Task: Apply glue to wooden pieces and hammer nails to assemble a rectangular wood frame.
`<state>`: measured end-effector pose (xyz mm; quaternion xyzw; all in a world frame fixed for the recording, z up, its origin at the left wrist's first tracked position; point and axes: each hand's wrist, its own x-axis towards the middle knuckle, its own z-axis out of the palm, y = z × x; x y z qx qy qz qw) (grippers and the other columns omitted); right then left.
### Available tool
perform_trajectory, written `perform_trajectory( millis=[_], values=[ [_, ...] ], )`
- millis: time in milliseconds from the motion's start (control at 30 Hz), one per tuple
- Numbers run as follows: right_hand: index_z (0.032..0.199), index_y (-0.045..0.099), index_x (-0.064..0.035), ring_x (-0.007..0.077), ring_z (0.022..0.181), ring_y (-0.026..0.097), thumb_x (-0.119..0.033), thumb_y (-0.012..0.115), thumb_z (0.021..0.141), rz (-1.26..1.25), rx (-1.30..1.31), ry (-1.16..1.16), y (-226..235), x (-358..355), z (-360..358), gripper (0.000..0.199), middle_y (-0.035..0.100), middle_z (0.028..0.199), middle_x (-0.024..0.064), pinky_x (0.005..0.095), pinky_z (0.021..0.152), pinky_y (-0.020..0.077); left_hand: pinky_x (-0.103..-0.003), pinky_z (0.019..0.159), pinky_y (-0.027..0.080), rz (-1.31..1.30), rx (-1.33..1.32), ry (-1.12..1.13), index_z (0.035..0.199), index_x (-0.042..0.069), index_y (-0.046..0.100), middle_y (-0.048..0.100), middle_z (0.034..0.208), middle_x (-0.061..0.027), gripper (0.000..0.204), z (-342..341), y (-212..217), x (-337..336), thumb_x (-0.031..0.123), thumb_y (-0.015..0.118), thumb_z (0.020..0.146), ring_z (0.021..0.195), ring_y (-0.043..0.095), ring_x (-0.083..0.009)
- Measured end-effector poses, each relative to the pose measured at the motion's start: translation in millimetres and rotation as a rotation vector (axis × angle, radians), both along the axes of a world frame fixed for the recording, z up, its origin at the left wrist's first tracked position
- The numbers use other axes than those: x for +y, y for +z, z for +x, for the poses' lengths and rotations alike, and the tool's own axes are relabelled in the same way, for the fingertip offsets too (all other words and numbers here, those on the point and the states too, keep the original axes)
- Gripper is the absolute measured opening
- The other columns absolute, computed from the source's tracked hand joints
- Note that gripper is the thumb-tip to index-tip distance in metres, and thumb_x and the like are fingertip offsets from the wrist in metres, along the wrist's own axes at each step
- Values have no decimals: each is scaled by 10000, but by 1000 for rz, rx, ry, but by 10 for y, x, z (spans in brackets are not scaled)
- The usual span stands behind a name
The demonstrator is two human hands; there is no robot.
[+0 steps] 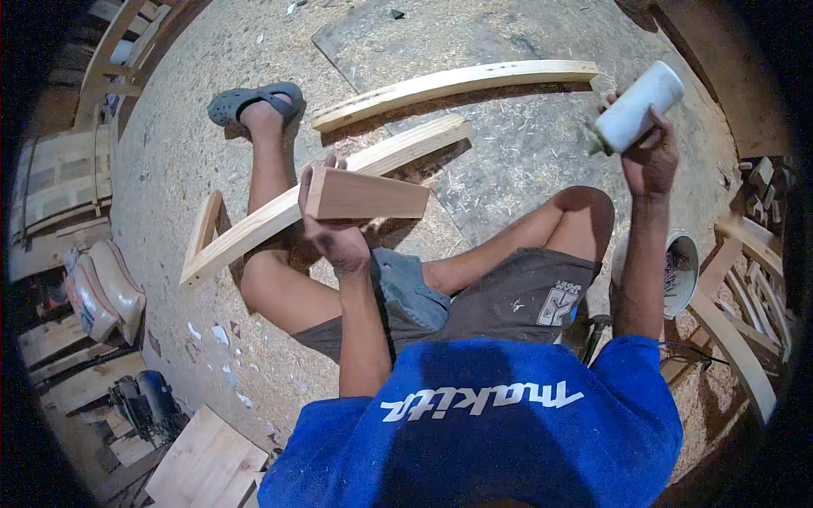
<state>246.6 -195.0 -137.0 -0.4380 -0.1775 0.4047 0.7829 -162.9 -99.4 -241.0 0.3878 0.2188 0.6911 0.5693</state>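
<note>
My left hand [335,243] is wrapped round one end of a short, tapered wooden block [373,196], holding it level in front of my lap. Raised at the right, my right hand [652,154] grips a white squeeze bottle [641,108], tilted so its dirty greenish nozzle points down and to the left. Under the block, a long pale wooden piece [254,227] lies slantwise across my leg, joined or touching a short piece [203,222] at its left end. Beyond it a slightly curved wooden rail [457,83] rests on the floor.
Sawdust and shavings cover the concrete floor [517,144]. A bucket [680,275] of what look like nails or screws stands by my right arm, near curved wooden strips [737,360]. To the left are filled sacks [106,290], a dark power tool [151,406] and a wooden board [207,466].
</note>
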Motion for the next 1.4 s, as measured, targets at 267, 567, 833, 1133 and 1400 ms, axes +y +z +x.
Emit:
perform_trajectory(
  millis=[267, 567, 833, 1133, 1400],
  values=[
    [1356, 459, 67, 340, 926, 624, -562, 420, 1007, 509, 0, 357, 316, 421, -1126, 720, 614, 1014, 203, 489, 925, 519, -321, 957, 522, 10, 634, -10, 1240, -21, 629, 729, 1155, -118, 467, 367, 303, -181, 180, 819, 863, 1078, 679, -182],
    [1179, 523, 33, 361, 818, 644, -652, 395, 979, 733, 29, 442, 281, 578, -1703, 725, 621, 889, 204, 494, 810, 530, -263, 756, 557, 187, 753, -359, 1197, 31, 681, 762, 931, -73, 417, 765, 439, -244, 146, 833, 826, 833, 716, -122],
    [1097, 493, 3, 361, 763, 641, -754, 543, 868, 763, 94, 524, 20, 619, -1694, 793, 612, 869, 222, 491, 771, 545, -298, 581, 510, 257, 952, -236, 1156, 73, 707, 688, 707, -76, 432, 777, 493, -242, 286, 829, 800, 596, 642, -122],
    [1057, 497, -13, 359, 776, 654, -717, 593, 853, 707, 74, 456, 4, 579, -1375, 739, 616, 856, 203, 494, 761, 549, -302, 819, 580, 241, 812, -317, 1202, 73, 687, 767, 1008, -102, 460, 814, 503, -234, 211, 866, 801, 928, 734, -172],
    [1128, 544, -5, 333, 899, 641, -520, 502, 958, 500, 11, 391, -50, 378, -891, 544, 621, 935, 186, 505, 899, 506, -301, 871, 575, 286, 794, -349, 1245, 41, 658, 756, 1117, -92, 511, 762, 581, -220, 221, 855, 809, 1002, 725, -170]
  ],
)
